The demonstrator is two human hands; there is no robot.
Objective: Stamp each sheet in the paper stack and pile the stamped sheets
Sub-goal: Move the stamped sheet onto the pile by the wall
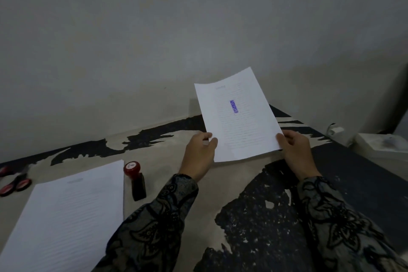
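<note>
Makeshift paperwork spot — plain room
Bare grey wall (154, 40), worn, peeling tabletop (254, 216) — printed sheets (64, 216), stamp (135, 180), scissors (15, 183).

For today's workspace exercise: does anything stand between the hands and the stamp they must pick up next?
Nothing visible does. The stamp lies on the table just left of the left hand. But both hands, the right hand too, grip the stamped sheets, which must be put down first.

The white stamped sheets (238, 117) carry a blue-purple "APPROVED" mark (233, 106), the stamp (135, 180) is red-capped and black-bodied, the counter (254, 216) is mottled beige and black, and the sleeves (154, 223) show dark floral patterning.
</note>
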